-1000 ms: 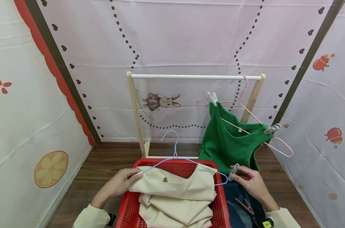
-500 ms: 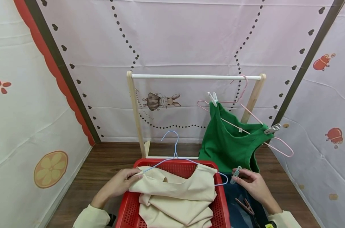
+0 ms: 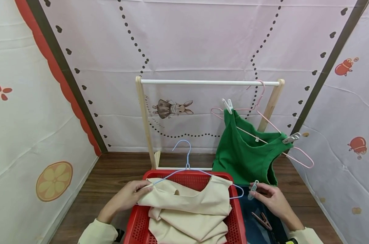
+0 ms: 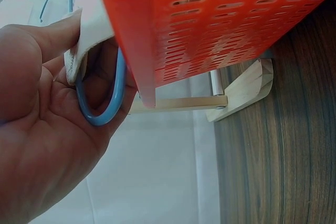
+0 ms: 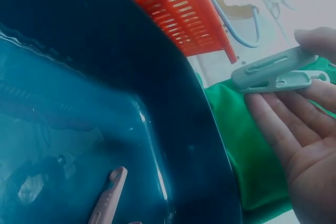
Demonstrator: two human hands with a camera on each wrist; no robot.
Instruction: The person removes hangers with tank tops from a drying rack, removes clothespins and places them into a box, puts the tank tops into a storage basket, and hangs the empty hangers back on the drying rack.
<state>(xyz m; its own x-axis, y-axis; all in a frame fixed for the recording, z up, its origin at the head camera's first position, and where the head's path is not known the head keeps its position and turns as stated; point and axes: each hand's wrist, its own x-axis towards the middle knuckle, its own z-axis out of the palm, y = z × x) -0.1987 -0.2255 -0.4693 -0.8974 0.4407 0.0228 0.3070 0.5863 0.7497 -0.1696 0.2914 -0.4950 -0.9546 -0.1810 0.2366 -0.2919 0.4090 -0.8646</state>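
A cream sleeveless top hangs on a light blue hanger and lies over the red basket. My left hand pinches the top's left shoulder, thumb on the cloth; the left wrist view shows the hanger's curved end against my fingers. My right hand holds a pale grey-green clothespin between thumb and fingers, just right of the hanger's other end. Below it stands a dark blue basin, where a brownish-pink clothespin shows.
Behind the basket stands a wooden rack with a white rail. From its right end a pink hanger carries a green top, held by white clothespins at both shoulders. Printed cloth walls enclose the wood-patterned surface.
My right hand has drifted slightly right and down with the clothespin, away from the hanger's end. The left hand, cream top and hanger stay in place.
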